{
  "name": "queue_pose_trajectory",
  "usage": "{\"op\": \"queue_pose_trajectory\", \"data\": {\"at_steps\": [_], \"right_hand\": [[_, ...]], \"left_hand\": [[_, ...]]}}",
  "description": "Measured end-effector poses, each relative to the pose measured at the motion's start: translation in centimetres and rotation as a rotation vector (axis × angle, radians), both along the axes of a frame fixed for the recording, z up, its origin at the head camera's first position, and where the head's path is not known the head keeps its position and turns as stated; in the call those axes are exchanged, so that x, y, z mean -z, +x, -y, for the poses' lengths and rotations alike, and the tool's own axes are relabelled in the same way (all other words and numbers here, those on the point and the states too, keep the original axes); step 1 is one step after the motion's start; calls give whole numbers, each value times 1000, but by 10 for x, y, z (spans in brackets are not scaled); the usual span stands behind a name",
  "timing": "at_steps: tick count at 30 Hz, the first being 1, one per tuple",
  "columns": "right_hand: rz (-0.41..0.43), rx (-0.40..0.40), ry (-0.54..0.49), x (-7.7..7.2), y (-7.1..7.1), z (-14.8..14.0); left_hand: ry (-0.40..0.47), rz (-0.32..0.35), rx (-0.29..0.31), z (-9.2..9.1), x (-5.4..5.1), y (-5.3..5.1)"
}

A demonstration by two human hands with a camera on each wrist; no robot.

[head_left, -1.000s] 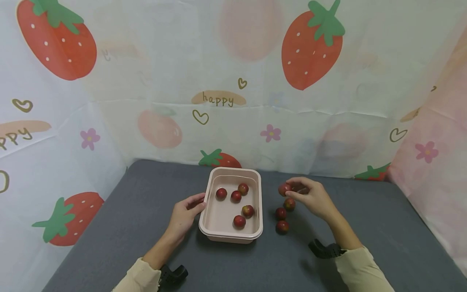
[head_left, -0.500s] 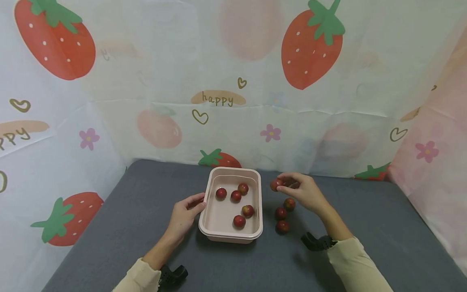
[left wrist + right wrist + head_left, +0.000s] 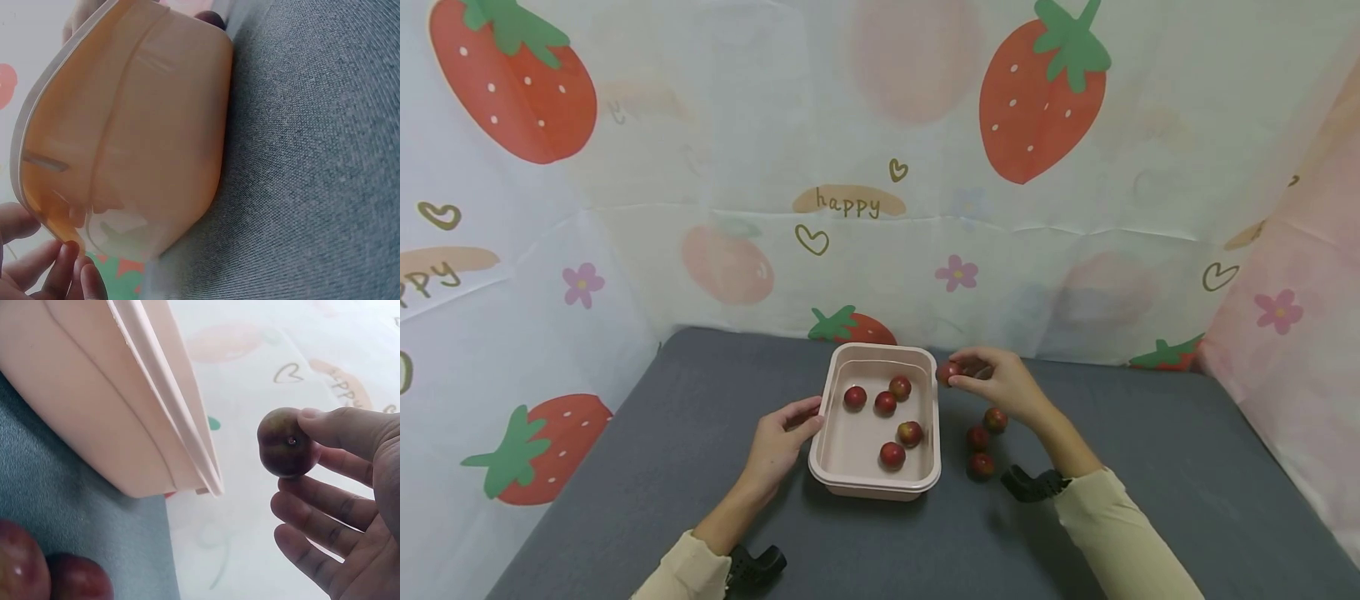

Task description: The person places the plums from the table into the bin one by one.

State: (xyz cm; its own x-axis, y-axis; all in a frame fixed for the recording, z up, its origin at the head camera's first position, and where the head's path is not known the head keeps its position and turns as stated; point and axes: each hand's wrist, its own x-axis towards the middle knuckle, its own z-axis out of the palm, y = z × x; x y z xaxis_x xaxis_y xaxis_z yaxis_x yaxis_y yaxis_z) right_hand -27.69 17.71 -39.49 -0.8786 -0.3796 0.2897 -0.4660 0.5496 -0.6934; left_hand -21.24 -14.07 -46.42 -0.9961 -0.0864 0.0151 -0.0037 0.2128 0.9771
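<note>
Both arms (image 3: 733, 510) kinda lean in from the near side of the bench (image 3: 662, 450), with the left hand (image 3: 777, 448) out left of the middle, thumb (image 3: 19, 222) and fingertips (image 3: 69, 250) closed in a light grip. The right hand (image 3: 1009, 387) is raised nearer the far edge, angled leftward at the wrist, thumb and forefinger (image 3: 344, 465) pinching, other three fingers (image 3: 337, 503) loosely spread below, tbh pretty relaxed.

A pale pink box (image 3: 850, 442) stands near the back edge of the table (image 3: 700, 417) — five dark-red plums (image 3: 892, 455) inside, three plums (image 3: 980, 467) off its right side, one plum (image 3: 947, 374) held beside its back right corner.
</note>
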Motion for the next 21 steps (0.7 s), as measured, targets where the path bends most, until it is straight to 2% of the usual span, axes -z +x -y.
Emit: {"op": "queue_pose_trajectory", "data": {"at_steps": [21], "right_hand": [[32, -74, 35, 10, -11, 26]], "left_hand": [[-13, 12, -16, -1, -2, 0]]}}
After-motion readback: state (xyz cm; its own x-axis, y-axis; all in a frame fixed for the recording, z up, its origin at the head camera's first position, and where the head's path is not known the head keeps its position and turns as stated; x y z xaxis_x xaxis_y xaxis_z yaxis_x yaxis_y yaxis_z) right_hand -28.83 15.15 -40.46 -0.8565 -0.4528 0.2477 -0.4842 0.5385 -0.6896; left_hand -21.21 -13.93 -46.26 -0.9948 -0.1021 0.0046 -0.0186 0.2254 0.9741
